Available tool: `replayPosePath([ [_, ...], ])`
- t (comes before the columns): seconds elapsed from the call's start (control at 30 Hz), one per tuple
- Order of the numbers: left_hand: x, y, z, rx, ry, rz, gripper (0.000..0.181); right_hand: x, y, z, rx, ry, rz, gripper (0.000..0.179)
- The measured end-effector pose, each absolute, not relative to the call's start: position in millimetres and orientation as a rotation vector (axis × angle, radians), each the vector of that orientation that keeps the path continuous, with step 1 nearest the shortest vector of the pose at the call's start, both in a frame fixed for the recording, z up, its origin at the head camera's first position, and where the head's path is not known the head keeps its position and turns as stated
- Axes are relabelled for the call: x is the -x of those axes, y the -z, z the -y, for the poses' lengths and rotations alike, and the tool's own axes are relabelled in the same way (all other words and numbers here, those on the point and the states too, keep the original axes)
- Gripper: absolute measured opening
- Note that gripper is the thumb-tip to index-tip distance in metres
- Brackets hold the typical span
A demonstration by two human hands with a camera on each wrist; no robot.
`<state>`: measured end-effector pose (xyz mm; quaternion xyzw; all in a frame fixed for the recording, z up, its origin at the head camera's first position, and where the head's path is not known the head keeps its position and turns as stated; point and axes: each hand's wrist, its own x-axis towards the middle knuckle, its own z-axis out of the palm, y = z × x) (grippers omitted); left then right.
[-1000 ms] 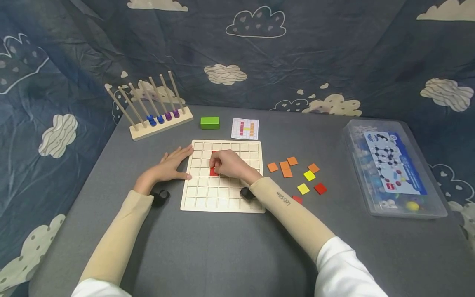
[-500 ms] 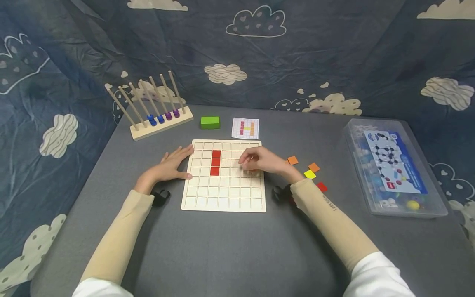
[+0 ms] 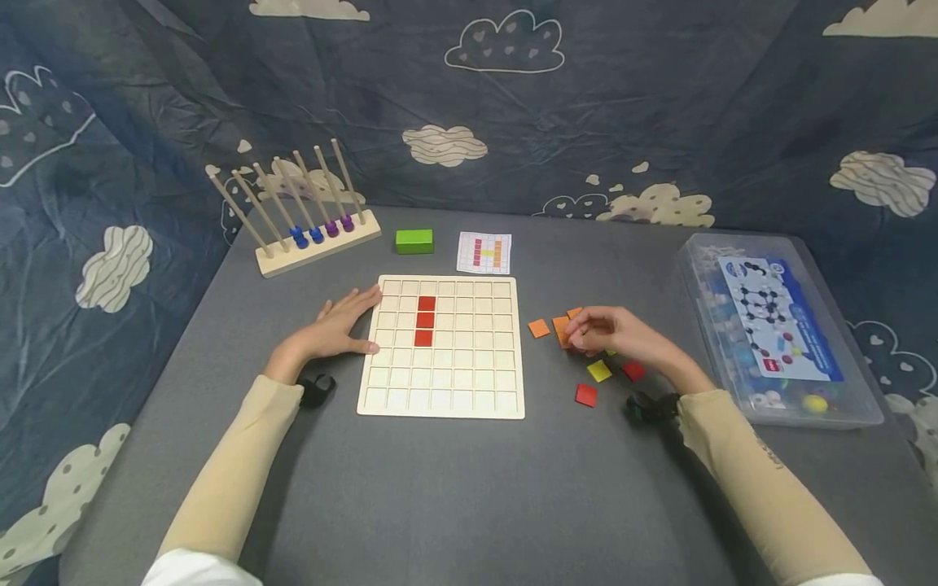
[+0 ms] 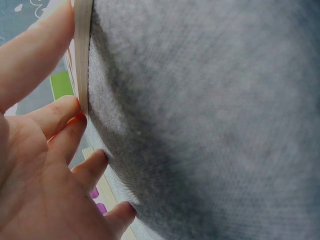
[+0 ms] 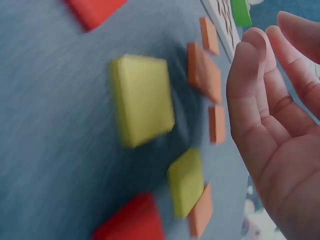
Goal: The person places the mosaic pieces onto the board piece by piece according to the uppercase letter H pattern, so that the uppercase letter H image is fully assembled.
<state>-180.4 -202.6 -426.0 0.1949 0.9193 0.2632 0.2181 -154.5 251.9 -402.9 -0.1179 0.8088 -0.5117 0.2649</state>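
A pale wooden grid board (image 3: 441,399) lies flat on the table, with a column of three red square tiles (image 3: 425,320) in its cells. My left hand (image 3: 331,330) rests at the board's left edge, thumb and fingers spread and fairly straight; the left wrist view shows them touching its side. To the right of the board, my right hand (image 3: 615,334) hovers over loose tiles, its fingers loosely bent and holding nothing. Near it lie orange tiles (image 3: 539,329), a yellow tile (image 5: 142,100) and red tiles (image 3: 586,395). In the head view the hand partly covers some of them.
Behind the board are a green block (image 3: 414,242) and a small pattern card (image 3: 484,253). A wooden peg stand (image 3: 318,244) with blue and purple beads is at the back left. A clear plastic box (image 3: 784,334) stands at the right.
My right hand has moved right, from the red tiles on the board to the loose tiles, uncovering the red column. My left hand stays at the board's edge.
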Motion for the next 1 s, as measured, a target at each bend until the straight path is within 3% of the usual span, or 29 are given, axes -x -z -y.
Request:
replayPosePath([
  [0.43,180.7,425.8,202.1,-0.533,-0.732,-2.538,0.094,124.5,412.1,-278.4,0.475,1.45,-2.107,0.027],
  [1.0,178.1,425.7,203.0,-0.544,-0.804,-2.532,0.1,104.1,423.7,-263.9,0.681,1.089,-2.424,0.034],
])
